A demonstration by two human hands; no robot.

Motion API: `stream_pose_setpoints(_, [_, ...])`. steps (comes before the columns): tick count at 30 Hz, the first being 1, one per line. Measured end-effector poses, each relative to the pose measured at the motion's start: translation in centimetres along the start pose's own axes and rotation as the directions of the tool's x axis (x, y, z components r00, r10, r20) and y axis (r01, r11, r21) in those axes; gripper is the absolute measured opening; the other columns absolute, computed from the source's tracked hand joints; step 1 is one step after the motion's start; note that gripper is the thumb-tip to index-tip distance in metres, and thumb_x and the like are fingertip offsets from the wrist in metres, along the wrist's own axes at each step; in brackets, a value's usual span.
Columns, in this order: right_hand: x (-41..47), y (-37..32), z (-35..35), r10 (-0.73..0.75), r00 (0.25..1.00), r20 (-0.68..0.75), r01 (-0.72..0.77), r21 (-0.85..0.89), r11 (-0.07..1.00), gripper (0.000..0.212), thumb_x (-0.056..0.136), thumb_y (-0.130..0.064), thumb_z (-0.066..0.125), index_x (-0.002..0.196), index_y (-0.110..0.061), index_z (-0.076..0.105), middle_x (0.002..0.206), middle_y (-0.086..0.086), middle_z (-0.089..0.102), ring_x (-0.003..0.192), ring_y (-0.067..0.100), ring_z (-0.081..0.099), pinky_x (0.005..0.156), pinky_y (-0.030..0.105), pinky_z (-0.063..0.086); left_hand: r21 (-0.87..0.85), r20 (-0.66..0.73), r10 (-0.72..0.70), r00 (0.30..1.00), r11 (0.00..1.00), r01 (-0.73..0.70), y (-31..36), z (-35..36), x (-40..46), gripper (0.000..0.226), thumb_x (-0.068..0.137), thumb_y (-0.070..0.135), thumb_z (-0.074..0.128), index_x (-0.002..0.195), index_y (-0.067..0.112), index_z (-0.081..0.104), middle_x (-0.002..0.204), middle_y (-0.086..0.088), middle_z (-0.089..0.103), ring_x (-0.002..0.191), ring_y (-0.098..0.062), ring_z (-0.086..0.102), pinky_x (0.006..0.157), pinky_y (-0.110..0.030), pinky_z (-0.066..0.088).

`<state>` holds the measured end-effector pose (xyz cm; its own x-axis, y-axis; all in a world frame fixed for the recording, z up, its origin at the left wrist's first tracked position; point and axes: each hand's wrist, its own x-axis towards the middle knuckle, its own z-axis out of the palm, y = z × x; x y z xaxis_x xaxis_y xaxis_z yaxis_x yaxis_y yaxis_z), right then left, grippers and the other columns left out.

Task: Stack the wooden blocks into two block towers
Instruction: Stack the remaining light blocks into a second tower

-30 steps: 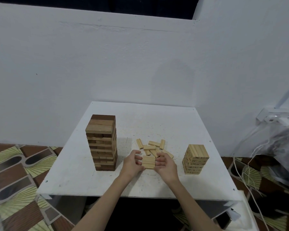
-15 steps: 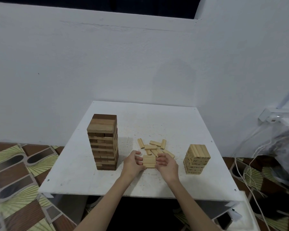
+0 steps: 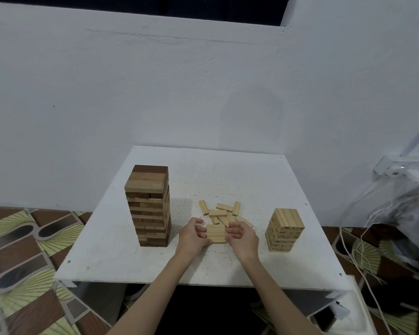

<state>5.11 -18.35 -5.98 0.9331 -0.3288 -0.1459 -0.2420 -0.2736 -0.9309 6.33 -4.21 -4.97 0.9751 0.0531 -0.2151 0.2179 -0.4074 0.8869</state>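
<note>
Here a small stack of blocks (image 3: 216, 233) is gripped on the table (image 3: 102, 259) between the curled left hand (image 3: 193, 235) and right hand (image 3: 242, 236).

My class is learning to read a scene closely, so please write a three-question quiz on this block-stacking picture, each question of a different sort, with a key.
1. True or false: the dark tower stands taller than the pale tower.
2. Multiple choice: the small stack between the left hand and the right hand is
A. on top of the dark tower
B. on the table
C. on the floor
3. Fill in: the loose blocks lie just ____ the small stack, farther from the person.

Key
1. True
2. B
3. behind
</note>
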Motion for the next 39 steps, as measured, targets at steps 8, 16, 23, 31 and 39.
stream_pose_setpoints(8, [0.01, -0.07, 0.03, 0.004, 1.0, 0.006, -0.003, -0.011, 1.0, 0.026, 0.081, 0.007, 0.064, 0.095, -0.014, 0.063, 0.088, 0.004, 0.067, 0.079, 0.011, 0.062, 0.065, 0.008, 0.049, 0.003, -0.008, -0.025, 1.0, 1.0, 0.025, 0.28, 0.08, 0.05, 0.055, 0.068, -0.002, 0.08, 0.114, 0.008, 0.052, 0.087, -0.002, 0.06, 0.071, -0.008, 0.055, 0.056, -0.008, 0.045])
stream_pose_setpoints(16, [-0.01, -0.29, 0.08, 0.006, 1.0, 0.004, -0.006, 0.001, 1.0, 0.024, 0.079, 0.009, 0.065, 0.092, -0.011, 0.062, 0.087, 0.006, 0.066, 0.078, 0.015, 0.062, 0.063, 0.007, 0.049, -0.023, 0.001, -0.041, 0.999, 0.999, 0.041, 0.51, 0.21, 0.02, 0.054, 0.068, -0.005, 0.078, 0.114, 0.005, 0.053, 0.081, 0.0, 0.057, 0.064, -0.004, 0.051, 0.053, -0.003, 0.043])
stream_pose_setpoints(23, [0.04, -0.27, 0.11, 0.011, 1.0, 0.003, -0.011, -0.013, 1.0, 0.025, 0.078, 0.007, 0.068, 0.092, -0.013, 0.062, 0.087, 0.004, 0.067, 0.075, 0.011, 0.062, 0.062, 0.009, 0.049, -0.058, -0.004, -0.056, 0.998, 0.997, 0.056, 0.53, 0.22, 0.08, 0.054, 0.067, -0.006, 0.078, 0.114, 0.004, 0.053, 0.087, -0.004, 0.058, 0.064, -0.005, 0.05, 0.052, -0.002, 0.042])
stream_pose_setpoints(31, [-0.03, -0.31, 0.13, 0.019, 1.0, 0.004, -0.019, 0.005, 1.0, 0.025, 0.079, 0.009, 0.067, 0.093, -0.01, 0.063, 0.089, 0.006, 0.066, 0.078, 0.013, 0.062, 0.063, 0.008, 0.05, -0.062, -0.023, -0.054, 0.998, 0.997, 0.052, 0.63, 0.4, -0.14, 0.051, 0.069, -0.008, 0.077, 0.113, 0.004, 0.054, 0.087, -0.004, 0.059, 0.067, -0.006, 0.053, 0.053, -0.004, 0.044])
stream_pose_setpoints(39, [-0.32, -0.36, 0.2, 0.023, 1.0, -0.011, -0.023, 0.034, 0.999, 0.025, 0.077, 0.01, 0.067, 0.09, -0.01, 0.063, 0.088, 0.008, 0.067, 0.076, 0.012, 0.062, 0.062, 0.009, 0.05, -0.088, -0.025, -0.055, 0.998, 0.995, 0.053, 0.71, 0.11, -0.48, 0.05, 0.068, -0.011, 0.076, 0.11, 0.004, 0.053, 0.082, -0.003, 0.058, 0.065, -0.006, 0.053, 0.052, -0.006, 0.046])
